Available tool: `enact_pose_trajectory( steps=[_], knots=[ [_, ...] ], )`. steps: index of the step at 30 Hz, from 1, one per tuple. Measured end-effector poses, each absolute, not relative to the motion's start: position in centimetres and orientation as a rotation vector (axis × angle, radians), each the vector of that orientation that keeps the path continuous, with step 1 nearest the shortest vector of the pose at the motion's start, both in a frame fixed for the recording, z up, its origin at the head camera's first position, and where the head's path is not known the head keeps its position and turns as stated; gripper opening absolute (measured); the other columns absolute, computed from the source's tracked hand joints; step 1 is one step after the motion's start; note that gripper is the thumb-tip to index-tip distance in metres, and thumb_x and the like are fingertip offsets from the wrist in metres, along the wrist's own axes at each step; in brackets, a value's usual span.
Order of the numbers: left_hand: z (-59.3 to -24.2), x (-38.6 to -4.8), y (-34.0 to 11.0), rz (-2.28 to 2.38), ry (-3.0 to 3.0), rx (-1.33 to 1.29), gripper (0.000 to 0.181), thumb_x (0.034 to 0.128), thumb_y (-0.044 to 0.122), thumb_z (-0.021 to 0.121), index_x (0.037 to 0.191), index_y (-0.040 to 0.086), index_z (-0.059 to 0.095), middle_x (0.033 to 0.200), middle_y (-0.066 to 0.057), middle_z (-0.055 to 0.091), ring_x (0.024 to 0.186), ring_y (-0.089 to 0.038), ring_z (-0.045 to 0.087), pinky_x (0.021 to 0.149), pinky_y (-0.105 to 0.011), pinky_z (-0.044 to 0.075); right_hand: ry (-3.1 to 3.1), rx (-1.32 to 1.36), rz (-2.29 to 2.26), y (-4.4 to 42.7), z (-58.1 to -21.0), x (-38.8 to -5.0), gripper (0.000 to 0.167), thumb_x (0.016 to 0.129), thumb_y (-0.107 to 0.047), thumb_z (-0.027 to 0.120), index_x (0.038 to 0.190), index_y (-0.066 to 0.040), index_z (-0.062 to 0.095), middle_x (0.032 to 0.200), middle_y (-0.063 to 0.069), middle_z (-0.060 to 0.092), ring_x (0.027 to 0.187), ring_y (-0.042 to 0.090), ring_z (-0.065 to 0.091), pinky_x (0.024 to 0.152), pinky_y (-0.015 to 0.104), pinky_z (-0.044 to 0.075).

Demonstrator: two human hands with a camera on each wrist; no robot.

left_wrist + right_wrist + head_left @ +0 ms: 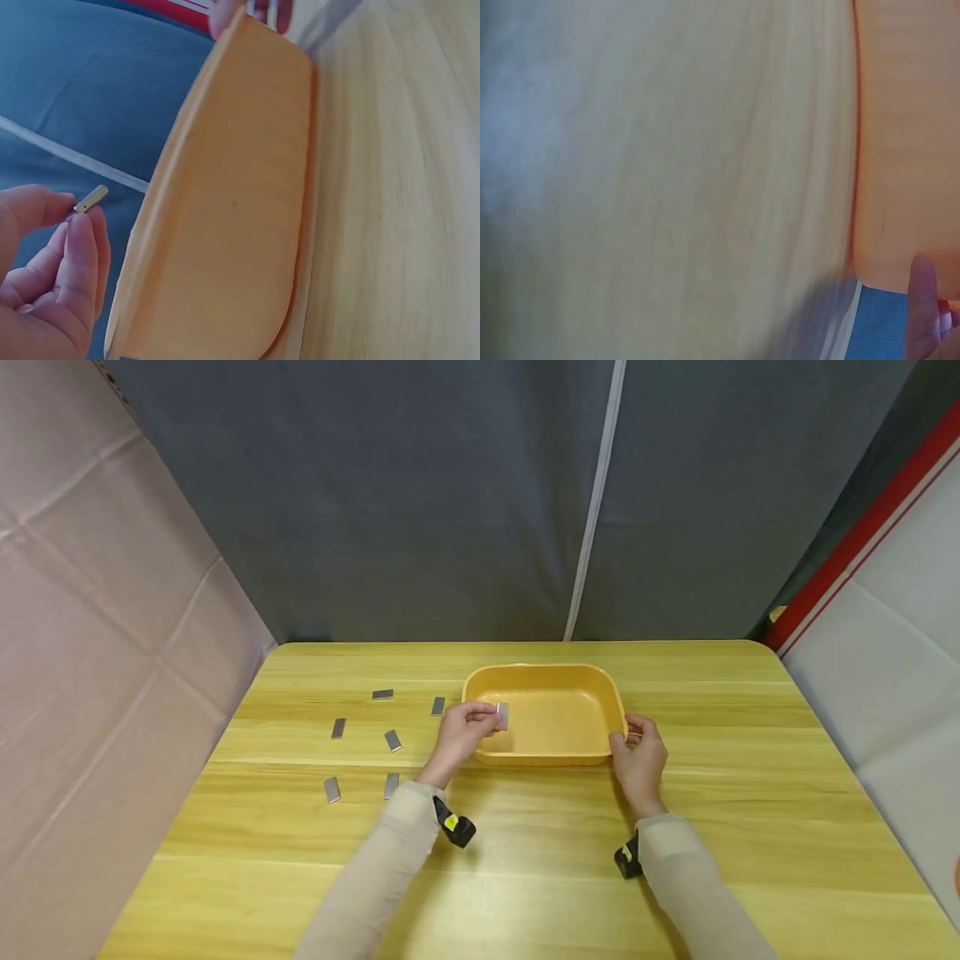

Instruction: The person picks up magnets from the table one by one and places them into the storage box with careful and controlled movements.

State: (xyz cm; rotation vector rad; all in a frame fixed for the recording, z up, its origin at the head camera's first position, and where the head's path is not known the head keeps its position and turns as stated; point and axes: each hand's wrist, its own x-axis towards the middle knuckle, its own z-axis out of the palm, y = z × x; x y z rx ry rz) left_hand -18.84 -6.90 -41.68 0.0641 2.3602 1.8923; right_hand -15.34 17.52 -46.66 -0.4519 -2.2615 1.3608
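Note:
My left hand (462,732) pinches a small flat grey rectangular piece (502,717) between thumb and fingertips, above the left part of a yellow plastic basin (551,760). In the left wrist view, the narrow edge of the piece (91,198) shows pale with tiny dark dots; its exact kind cannot be told. My right hand (641,763) grips the basin at its right front corner, thumb on the near side. The right wrist view shows the thumb (923,300) against the basin's outer wall (911,150). The visible basin floor holds no pieces.
Several similar grey pieces lie scattered on the wooden table (525,877) left of the basin, among them one piece (393,741) and another close to the basin (438,706). A dark grey curtain (412,510) hangs behind the table's far edge.

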Motion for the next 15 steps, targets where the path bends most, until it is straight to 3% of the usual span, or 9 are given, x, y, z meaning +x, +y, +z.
enact_pose_trajectory(
  steps=[6, 15],
  knots=[
    [-41.85, -19.14, -6.11, 1.706, 2.471, 0.087, 0.017, 0.0805, 0.005, 0.058, 0.094, -0.004, 0.062, 0.08, -0.012, 0.062, 0.07, -0.021, 0.063, 0.059, -0.024, 0.048, -2.25, -0.445, 1.373, 17.42, -46.72, -15.13, 0.03, 0.077, 0.0, 0.052, 0.106, 0.004, 0.054, 0.095, 0.02, 0.057, 0.078, 0.027, 0.057, 0.054, 0.003, 0.034],
    [-42.06, -19.66, -5.95, 1.527, 2.573, 0.123, 0.014, 0.0802, 0.01, 0.063, 0.089, -0.001, 0.064, 0.08, -0.01, 0.064, 0.069, -0.016, 0.06, 0.057, -0.023, 0.048, -2.243, -0.449, 1.362, 17.32, -46.77, -15.08, 0.03, 0.076, 0.001, 0.053, 0.106, 0.005, 0.055, 0.095, 0.02, 0.058, 0.079, 0.028, 0.057, 0.055, 0.002, 0.034]
  ],
)
